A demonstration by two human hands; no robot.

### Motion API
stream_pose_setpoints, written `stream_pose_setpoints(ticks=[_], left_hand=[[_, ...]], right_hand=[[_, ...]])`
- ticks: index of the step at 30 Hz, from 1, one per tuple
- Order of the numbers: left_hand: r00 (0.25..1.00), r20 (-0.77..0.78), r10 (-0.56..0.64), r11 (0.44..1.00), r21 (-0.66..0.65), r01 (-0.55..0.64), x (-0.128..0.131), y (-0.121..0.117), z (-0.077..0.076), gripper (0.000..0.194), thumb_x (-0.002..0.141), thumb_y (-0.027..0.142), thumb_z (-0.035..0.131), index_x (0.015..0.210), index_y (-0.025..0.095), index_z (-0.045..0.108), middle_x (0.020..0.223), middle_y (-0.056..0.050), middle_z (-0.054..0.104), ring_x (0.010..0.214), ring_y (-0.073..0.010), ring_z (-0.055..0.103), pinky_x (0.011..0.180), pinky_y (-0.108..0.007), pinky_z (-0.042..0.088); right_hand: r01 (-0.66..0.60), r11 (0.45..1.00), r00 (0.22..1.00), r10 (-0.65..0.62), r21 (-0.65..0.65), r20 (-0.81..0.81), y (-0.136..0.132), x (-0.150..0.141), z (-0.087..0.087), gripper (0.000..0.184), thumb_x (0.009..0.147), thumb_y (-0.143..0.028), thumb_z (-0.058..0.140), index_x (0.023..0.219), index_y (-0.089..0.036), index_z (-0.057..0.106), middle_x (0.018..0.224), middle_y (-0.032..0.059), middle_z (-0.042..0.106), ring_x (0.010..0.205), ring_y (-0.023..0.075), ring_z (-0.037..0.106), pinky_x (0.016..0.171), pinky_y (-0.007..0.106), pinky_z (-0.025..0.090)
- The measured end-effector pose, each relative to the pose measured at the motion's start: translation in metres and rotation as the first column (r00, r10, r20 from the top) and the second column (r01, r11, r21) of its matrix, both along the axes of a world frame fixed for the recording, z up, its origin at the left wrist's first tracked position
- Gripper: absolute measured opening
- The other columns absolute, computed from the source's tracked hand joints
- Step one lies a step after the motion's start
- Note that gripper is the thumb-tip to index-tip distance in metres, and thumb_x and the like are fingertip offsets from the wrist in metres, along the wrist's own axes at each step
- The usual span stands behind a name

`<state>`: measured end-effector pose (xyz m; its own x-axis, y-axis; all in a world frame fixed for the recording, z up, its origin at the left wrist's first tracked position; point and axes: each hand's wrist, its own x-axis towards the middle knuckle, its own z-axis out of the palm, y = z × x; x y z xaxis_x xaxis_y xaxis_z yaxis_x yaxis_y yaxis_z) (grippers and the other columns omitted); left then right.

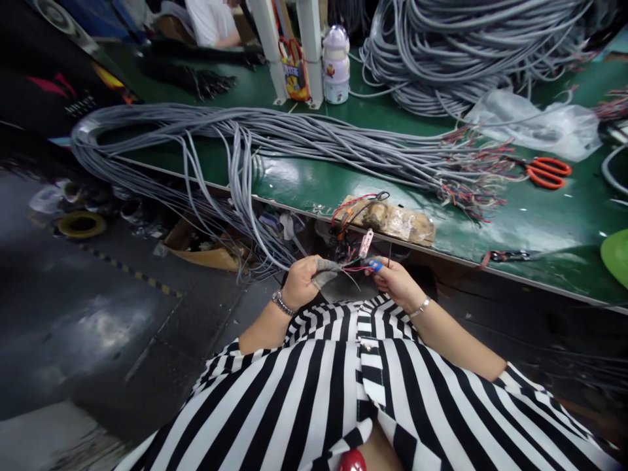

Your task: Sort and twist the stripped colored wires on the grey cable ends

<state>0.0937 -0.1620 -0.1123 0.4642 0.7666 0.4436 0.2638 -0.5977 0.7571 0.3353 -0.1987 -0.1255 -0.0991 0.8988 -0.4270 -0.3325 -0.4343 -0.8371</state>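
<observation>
My left hand (305, 281) is closed around the end of a grey cable (330, 267), its thumb wrapped in grey tape. Thin coloured wires (354, 267) stick out of that cable end toward my right hand (395, 281). My right hand pinches those wires, with blue tape on a fingertip (375, 265). Both hands sit close together below the front edge of the green bench (314, 176). A small pinkish tag (366, 243) hangs just above them.
A long bundle of grey cables (294, 140) lies across the bench and droops over its left edge. A bigger coil (456, 52) sits at the back. Orange scissors (547, 172), a plastic bag (534, 121), a bottle (336, 65) and a taped block (392, 221) also rest there.
</observation>
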Motion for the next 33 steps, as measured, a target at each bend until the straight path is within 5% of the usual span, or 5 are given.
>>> stream_pose_setpoints(ticks=[5,8,18,26,33], left_hand=[[0.989,0.141,-0.046,0.914,-0.394,0.098,-0.005,-0.003,-0.008,0.038,0.086,0.049,0.059,0.088,0.012,0.069,0.062,-0.001,0.061,0.053,-0.0087,0.053,0.054,-0.021,0.044],[0.982,0.181,-0.052,0.859,-0.494,0.137,-0.007,-0.003,-0.013,0.043,0.083,0.053,0.061,0.083,0.011,0.066,0.056,0.002,0.054,0.049,-0.0065,0.045,0.050,-0.020,0.039],[0.990,0.114,-0.086,0.864,-0.486,0.131,-0.010,-0.005,-0.017,0.041,0.086,0.050,0.059,0.083,0.010,0.066,0.061,0.001,0.055,0.053,-0.0067,0.045,0.053,-0.019,0.039],[0.986,0.071,-0.149,0.876,-0.453,0.165,-0.009,-0.004,-0.011,0.040,0.086,0.049,0.058,0.081,0.010,0.066,0.060,0.000,0.056,0.054,-0.0074,0.047,0.054,-0.019,0.040],[0.928,0.083,-0.363,0.807,-0.470,0.358,-0.004,0.000,-0.004,0.043,0.087,0.051,0.056,0.082,0.009,0.066,0.063,-0.001,0.058,0.054,-0.0075,0.048,0.054,-0.018,0.042]], right_hand=[[-0.064,0.996,0.997,0.062,0.056,0.039,0.002,-0.010,0.001,0.037,0.064,-0.047,0.079,0.075,-0.016,0.062,0.050,-0.0060,0.048,0.040,0.0023,0.021,0.040,0.020,0.009],[-0.103,0.992,0.995,0.103,0.069,0.009,0.003,-0.017,0.004,0.036,0.063,-0.045,0.080,0.076,-0.016,0.062,0.058,-0.0015,0.059,0.042,0.0024,0.023,0.040,0.019,0.011],[-0.104,0.994,0.962,0.104,0.014,-0.254,0.005,-0.026,0.018,0.040,0.057,-0.031,0.086,0.089,-0.016,0.067,0.092,0.0115,0.075,0.044,0.0019,0.026,0.040,0.019,0.007],[-0.123,0.992,0.977,0.122,0.004,-0.178,0.005,-0.035,0.014,0.036,0.053,-0.033,0.088,0.078,-0.014,0.071,0.065,0.0029,0.068,0.042,0.0018,0.028,0.038,0.018,0.010],[-0.112,0.992,0.978,0.121,0.060,-0.169,0.007,-0.042,0.006,0.034,0.054,-0.036,0.087,0.063,-0.015,0.062,0.051,-0.0055,0.052,0.042,0.0033,0.034,0.044,0.020,0.030]])
